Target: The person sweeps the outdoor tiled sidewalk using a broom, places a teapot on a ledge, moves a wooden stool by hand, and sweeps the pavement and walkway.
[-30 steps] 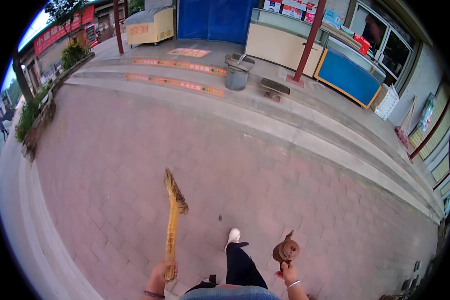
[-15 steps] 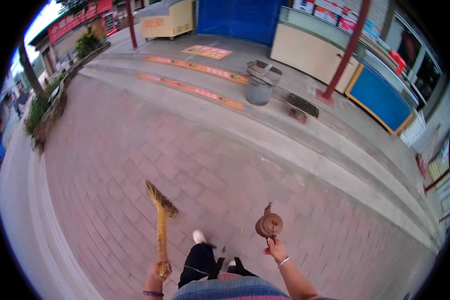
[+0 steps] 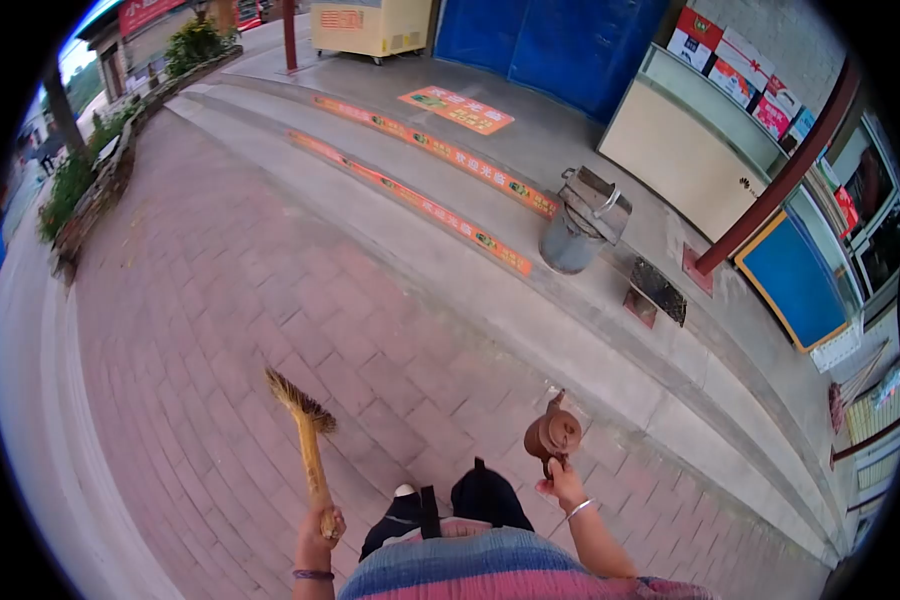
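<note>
"How's the teapot point(image 3: 553, 433)?"
"Brown, round (lidded, it seems), held over the paving point(image 3: 370, 400), handle gripped in the right hand point(image 3: 567, 484)."
"The broom point(image 3: 312, 455)?"
"Yellowish handle clenched in the left hand point(image 3: 320, 528), darker bristles splayed beyond."

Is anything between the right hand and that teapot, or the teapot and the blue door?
Nothing visible separates the right hand from the teapot it grips. Toward the blue door, concrete steps and a grey bucket intervene.
</note>
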Available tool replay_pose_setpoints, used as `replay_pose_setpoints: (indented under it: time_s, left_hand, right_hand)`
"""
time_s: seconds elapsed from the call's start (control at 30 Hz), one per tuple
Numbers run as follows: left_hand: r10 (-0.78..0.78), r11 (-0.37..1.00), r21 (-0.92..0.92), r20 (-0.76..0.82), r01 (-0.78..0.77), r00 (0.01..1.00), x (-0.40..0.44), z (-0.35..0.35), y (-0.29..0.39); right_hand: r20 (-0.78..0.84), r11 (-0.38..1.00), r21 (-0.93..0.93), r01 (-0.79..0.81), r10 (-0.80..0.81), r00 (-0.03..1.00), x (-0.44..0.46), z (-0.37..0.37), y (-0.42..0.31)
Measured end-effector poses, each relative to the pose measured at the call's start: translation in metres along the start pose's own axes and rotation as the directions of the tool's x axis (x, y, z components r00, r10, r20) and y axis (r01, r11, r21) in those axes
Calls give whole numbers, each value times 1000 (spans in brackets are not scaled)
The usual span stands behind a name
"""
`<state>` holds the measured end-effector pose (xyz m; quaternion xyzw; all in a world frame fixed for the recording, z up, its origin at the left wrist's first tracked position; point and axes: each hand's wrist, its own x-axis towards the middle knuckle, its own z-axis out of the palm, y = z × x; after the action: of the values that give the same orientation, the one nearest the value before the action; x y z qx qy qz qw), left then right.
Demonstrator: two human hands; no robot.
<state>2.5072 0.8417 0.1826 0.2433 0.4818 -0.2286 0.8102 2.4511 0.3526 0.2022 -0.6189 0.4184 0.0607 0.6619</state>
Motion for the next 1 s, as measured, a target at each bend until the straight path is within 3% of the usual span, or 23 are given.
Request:
replay_pose_setpoints:
  time_s: [0.1,0.2,0.3,0.4,0.5,0.6,0.7,0.9,1.0]
  left_hand:
    - [-42,998,55,42,40,998,42,56,41]
    - [-44,999,31,70,42,997,83,125,68]
    - [-52,997,-62,-85,47,995,111,216,89]
    - [-49,999,1,-51,49,998,139,314,107]
    - [80,979,-185,-58,-89,995,155,402,119]
    - [-46,975,-216,32,52,998,180,476,144]
    - [-45,986,-160,28,49,999,210,541,160]
    - [-133,974,-186,14,133,991,285,652,211]
    - [-126,979,-175,-103,106,987,333,719,245]
  right_hand:
    - [-45,997,75,10,-7,999,49,38,-57]
    - [12,998,-58,10,-9,1000,135,56,-91]
    - [73,995,-99,0,8,997,202,80,-160]
    - [103,995,-101,0,10,995,293,104,-223]
    - [174,951,-267,158,-114,978,351,115,-309]
    - [151,934,-306,182,-141,978,428,129,-371]
    - [155,883,-346,318,-280,947,496,143,-448]
    - [28,956,-98,277,-276,961,630,176,-576]
    - [-72,972,89,218,-212,975,694,186,-634]
